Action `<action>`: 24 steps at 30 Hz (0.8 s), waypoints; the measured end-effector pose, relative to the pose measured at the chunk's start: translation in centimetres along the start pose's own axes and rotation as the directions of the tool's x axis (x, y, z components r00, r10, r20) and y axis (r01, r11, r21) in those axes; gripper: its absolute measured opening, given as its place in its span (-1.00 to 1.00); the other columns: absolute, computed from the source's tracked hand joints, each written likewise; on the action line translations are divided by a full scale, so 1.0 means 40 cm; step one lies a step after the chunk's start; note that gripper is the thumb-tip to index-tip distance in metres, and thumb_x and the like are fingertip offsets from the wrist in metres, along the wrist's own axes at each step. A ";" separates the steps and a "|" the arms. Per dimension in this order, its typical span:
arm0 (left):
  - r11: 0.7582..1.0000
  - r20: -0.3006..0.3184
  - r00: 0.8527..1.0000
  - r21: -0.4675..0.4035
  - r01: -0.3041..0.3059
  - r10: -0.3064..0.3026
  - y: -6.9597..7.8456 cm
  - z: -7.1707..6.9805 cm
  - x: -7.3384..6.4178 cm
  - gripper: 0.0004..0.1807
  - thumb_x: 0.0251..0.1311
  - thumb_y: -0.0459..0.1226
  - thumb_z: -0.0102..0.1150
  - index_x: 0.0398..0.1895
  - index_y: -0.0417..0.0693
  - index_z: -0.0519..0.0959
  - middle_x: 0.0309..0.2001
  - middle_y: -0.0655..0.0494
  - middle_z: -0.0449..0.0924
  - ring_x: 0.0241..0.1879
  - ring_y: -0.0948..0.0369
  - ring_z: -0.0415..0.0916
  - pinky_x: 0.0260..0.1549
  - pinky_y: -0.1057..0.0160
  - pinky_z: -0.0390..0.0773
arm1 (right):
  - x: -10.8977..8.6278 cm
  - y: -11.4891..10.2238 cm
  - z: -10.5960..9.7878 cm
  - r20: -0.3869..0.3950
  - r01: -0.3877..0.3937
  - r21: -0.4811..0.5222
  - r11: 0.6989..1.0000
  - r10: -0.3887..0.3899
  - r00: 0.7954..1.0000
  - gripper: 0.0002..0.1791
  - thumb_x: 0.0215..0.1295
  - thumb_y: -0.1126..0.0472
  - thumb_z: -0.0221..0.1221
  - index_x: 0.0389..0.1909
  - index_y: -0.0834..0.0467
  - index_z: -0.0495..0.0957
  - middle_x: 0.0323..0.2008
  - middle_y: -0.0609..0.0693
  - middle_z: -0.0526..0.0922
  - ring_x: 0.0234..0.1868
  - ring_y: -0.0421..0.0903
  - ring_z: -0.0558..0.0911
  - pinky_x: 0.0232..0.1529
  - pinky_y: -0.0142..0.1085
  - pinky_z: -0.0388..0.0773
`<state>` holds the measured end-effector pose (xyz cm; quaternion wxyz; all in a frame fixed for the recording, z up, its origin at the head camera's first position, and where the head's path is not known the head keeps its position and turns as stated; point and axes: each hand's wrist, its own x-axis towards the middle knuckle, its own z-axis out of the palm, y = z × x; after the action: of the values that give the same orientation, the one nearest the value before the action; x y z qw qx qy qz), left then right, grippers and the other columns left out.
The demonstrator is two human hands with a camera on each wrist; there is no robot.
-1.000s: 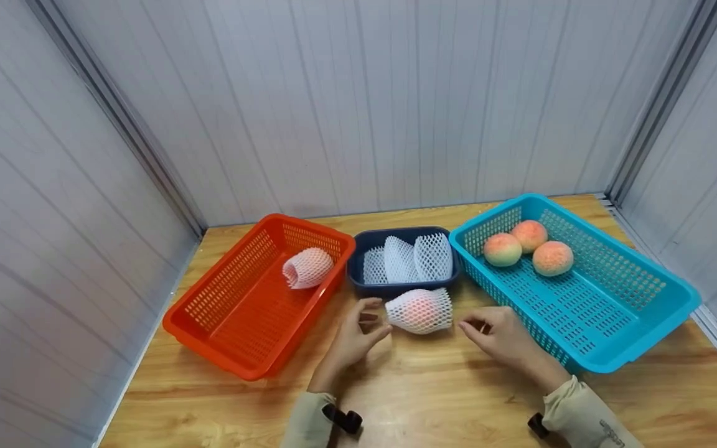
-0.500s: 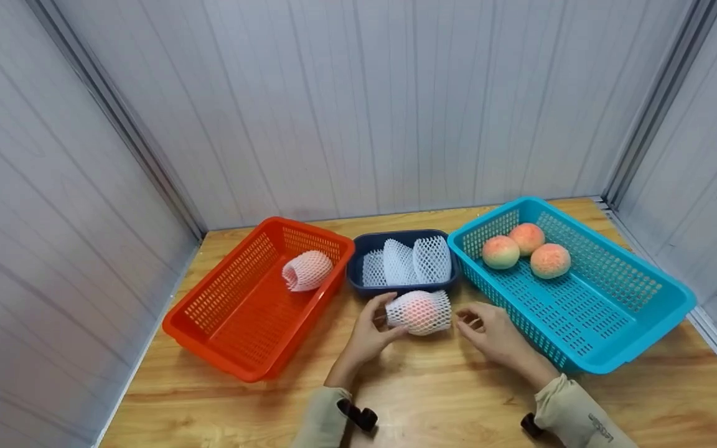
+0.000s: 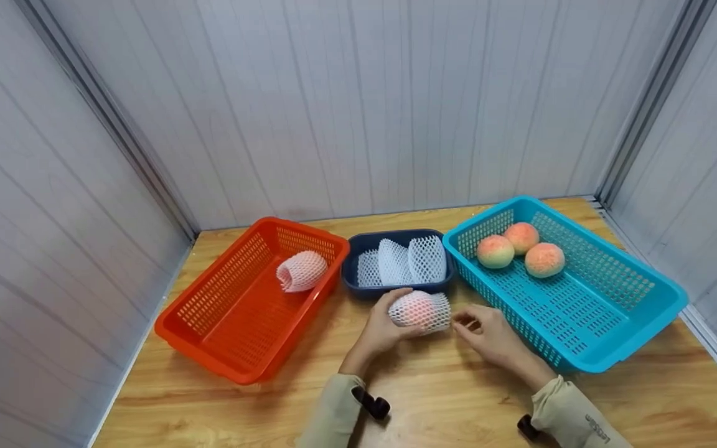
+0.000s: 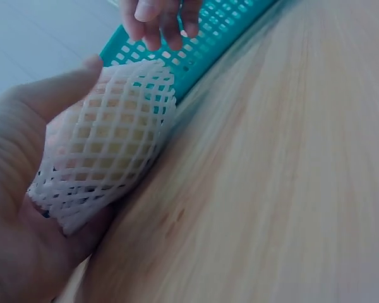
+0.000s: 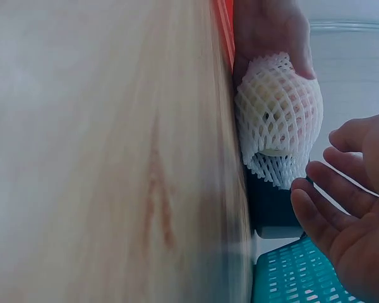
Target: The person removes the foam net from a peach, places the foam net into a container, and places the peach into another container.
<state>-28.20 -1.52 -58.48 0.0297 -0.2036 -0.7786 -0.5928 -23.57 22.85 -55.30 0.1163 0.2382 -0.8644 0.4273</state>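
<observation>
A peach in a white foam net [image 3: 422, 310] lies on the wooden table, in front of the navy tray. My left hand [image 3: 384, 325] grips its left end, thumb on one side and fingers on the other. The net's loose end [image 4: 159, 95] sticks out past the fruit, pointing toward my right hand [image 3: 494, 336]. That hand is just right of the net, its fingers loosely bent with nothing between them. In the right wrist view its fingertips [image 5: 301, 185] are close to the net's mouth, where some of the peach [image 5: 276, 151] shows.
An orange basket [image 3: 209, 364] at the left holds one netted peach [image 3: 302, 271]. The navy tray [image 3: 349, 274] in the middle contains several white foam nets [image 3: 427, 260]. At the right, a turquoise basket [image 3: 651, 323] holds three bare peaches [image 3: 544, 259]. Pale panels [image 3: 358, 106] surround the table.
My left hand has moved right from beside the netted peach and taken hold of its left end. My right hand has stayed near the net's open end, shifting slightly left.
</observation>
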 end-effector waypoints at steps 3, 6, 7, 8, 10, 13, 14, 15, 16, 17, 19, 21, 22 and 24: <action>1.000 -0.011 1.000 0.004 0.015 -0.015 0.014 0.004 0.001 -0.21 -0.30 -0.30 0.63 0.15 0.00 0.49 0.05 0.11 0.52 0.03 0.13 0.44 0.08 0.07 0.39 | 0.002 -0.001 0.000 -0.004 0.009 -0.005 1.000 -0.009 1.000 -0.87 0.19 0.36 0.31 -0.23 0.20 0.67 -0.32 -0.10 0.66 -0.34 -0.19 0.63 -0.35 -0.26 0.62; 1.000 -0.027 0.999 -0.023 0.019 -0.020 0.053 -0.001 -0.010 -0.25 -0.30 -0.38 0.60 0.10 -0.12 0.48 0.01 0.03 0.53 -0.02 0.09 0.47 0.02 0.04 0.43 | 0.001 -0.002 0.001 -0.008 0.016 -0.007 1.000 -0.016 1.000 -0.87 0.18 0.35 0.31 -0.23 0.20 0.67 -0.32 -0.10 0.67 -0.35 -0.19 0.63 -0.36 -0.28 0.62; 0.999 -0.031 0.999 -0.025 0.022 -0.022 0.067 -0.004 -0.014 -0.26 -0.29 -0.40 0.59 0.09 -0.15 0.48 0.00 0.02 0.54 -0.03 0.10 0.47 0.01 0.05 0.43 | 0.001 -0.003 0.001 -0.008 0.014 -0.007 1.000 -0.014 1.000 -0.87 0.18 0.35 0.31 -0.23 0.19 0.68 -0.31 -0.10 0.67 -0.35 -0.19 0.63 -0.36 -0.28 0.62; 0.999 -0.035 0.999 -0.033 0.017 -0.018 0.082 -0.007 -0.018 -0.27 -0.28 -0.42 0.58 0.08 -0.21 0.48 0.00 -0.03 0.53 -0.03 0.08 0.47 0.01 0.04 0.42 | 0.002 -0.004 0.001 -0.006 0.009 -0.005 1.000 -0.009 1.000 -0.87 0.18 0.35 0.31 -0.23 0.19 0.68 -0.31 -0.11 0.67 -0.35 -0.19 0.63 -0.36 -0.29 0.62; 0.999 -0.037 0.999 -0.039 0.021 -0.023 0.100 -0.014 -0.024 -0.28 -0.27 -0.43 0.57 0.09 -0.26 0.47 0.01 -0.07 0.53 -0.02 0.07 0.46 0.03 0.04 0.40 | 0.002 -0.006 0.000 -0.004 -0.005 -0.003 1.000 0.005 1.000 -0.87 0.18 0.35 0.31 -0.23 0.18 0.68 -0.31 -0.11 0.67 -0.35 -0.19 0.63 -0.36 -0.31 0.61; 0.999 -0.047 0.998 -0.043 0.027 -0.029 0.107 -0.021 -0.029 -0.29 -0.25 -0.42 0.55 0.09 -0.27 0.47 0.02 -0.07 0.52 -0.01 0.09 0.44 0.05 0.06 0.37 | 0.008 -0.009 0.001 0.004 -0.025 -0.003 1.000 0.025 1.000 -0.86 0.19 0.34 0.30 -0.22 0.17 0.68 -0.30 -0.10 0.67 -0.33 -0.18 0.63 -0.35 -0.32 0.61; 0.998 -0.051 0.998 -0.050 0.026 -0.029 0.109 -0.025 -0.030 -0.30 -0.25 -0.42 0.55 0.09 -0.27 0.47 0.02 -0.07 0.52 -0.01 0.09 0.43 0.05 0.07 0.37 | 0.010 -0.009 0.001 0.004 -0.029 -0.005 1.000 0.029 1.000 -0.86 0.19 0.35 0.30 -0.22 0.18 0.68 -0.30 -0.09 0.67 -0.32 -0.18 0.63 -0.34 -0.32 0.61; 0.998 -0.057 0.998 -0.060 0.025 -0.029 0.110 -0.029 -0.031 -0.30 -0.25 -0.42 0.55 0.08 -0.27 0.47 0.01 -0.06 0.51 -0.01 0.10 0.43 0.04 0.07 0.37 | 0.011 -0.009 0.001 0.003 -0.032 -0.008 0.999 0.032 0.999 -0.86 0.19 0.35 0.30 -0.22 0.18 0.67 -0.30 -0.08 0.67 -0.31 -0.17 0.63 -0.34 -0.32 0.61; 0.997 -0.063 0.998 -0.078 0.023 -0.028 0.110 -0.033 -0.032 -0.30 -0.26 -0.42 0.55 0.07 -0.27 0.47 0.01 -0.06 0.51 -0.02 0.10 0.43 0.03 0.07 0.38 | 0.013 -0.010 0.001 0.002 -0.032 -0.009 0.999 0.032 0.999 -0.86 0.19 0.36 0.30 -0.21 0.19 0.67 -0.31 -0.07 0.67 -0.31 -0.16 0.63 -0.34 -0.31 0.61; 0.995 -0.066 0.997 -0.100 0.019 -0.026 0.111 -0.038 -0.033 -0.30 -0.27 -0.44 0.55 0.07 -0.27 0.47 0.00 -0.06 0.51 -0.02 0.10 0.43 0.02 0.08 0.39 | 0.014 -0.010 0.001 0.002 -0.031 -0.010 0.999 0.031 1.000 -0.86 0.19 0.36 0.30 -0.21 0.21 0.67 -0.31 -0.07 0.67 -0.31 -0.15 0.63 -0.34 -0.30 0.62; 0.990 -0.062 0.998 -0.143 0.016 -0.025 0.115 -0.051 -0.038 -0.30 -0.27 -0.45 0.54 0.07 -0.28 0.46 0.00 -0.05 0.50 -0.02 0.10 0.42 0.00 0.10 0.40 | 0.015 -0.012 0.000 -0.007 -0.024 -0.004 1.000 0.024 1.000 -0.86 0.18 0.37 0.30 -0.22 0.23 0.67 -0.31 -0.07 0.67 -0.31 -0.15 0.63 -0.34 -0.28 0.62; 0.984 -0.053 0.998 -0.179 0.006 -0.016 0.121 -0.064 -0.045 -0.30 -0.26 -0.46 0.53 0.07 -0.29 0.46 0.01 -0.04 0.48 -0.02 0.10 0.42 -0.01 0.11 0.41 | 0.015 -0.018 0.000 -0.027 -0.001 0.014 1.000 0.001 1.000 -0.87 0.18 0.37 0.31 -0.24 0.24 0.67 -0.33 -0.06 0.67 -0.33 -0.16 0.63 -0.35 -0.23 0.63; 0.981 -0.046 0.999 -0.195 0.003 -0.012 0.126 -0.071 -0.049 -0.30 -0.25 -0.46 0.53 0.08 -0.30 0.45 0.02 -0.04 0.48 -0.02 0.10 0.41 -0.01 0.12 0.41 | 0.015 -0.022 0.000 -0.039 0.019 0.024 1.000 -0.018 0.999 -0.88 0.18 0.37 0.31 -0.25 0.23 0.68 -0.34 -0.06 0.67 -0.34 -0.16 0.63 -0.36 -0.20 0.63; 0.977 -0.035 0.999 -0.215 -0.002 -0.005 0.139 -0.085 -0.060 -0.30 -0.23 -0.45 0.53 0.09 -0.29 0.45 0.03 -0.03 0.47 -0.01 0.09 0.40 -0.01 0.11 0.40 | 0.017 -0.034 0.000 -0.064 0.074 0.049 0.996 -0.071 0.995 -0.91 0.18 0.37 0.31 -0.28 0.21 0.69 -0.36 -0.05 0.68 -0.36 -0.18 0.63 -0.37 -0.15 0.64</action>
<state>-24.71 -4.20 -53.10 0.0207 -0.1947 -0.7094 -0.6770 -23.44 21.93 -54.10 0.1526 0.2589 -0.8399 0.4519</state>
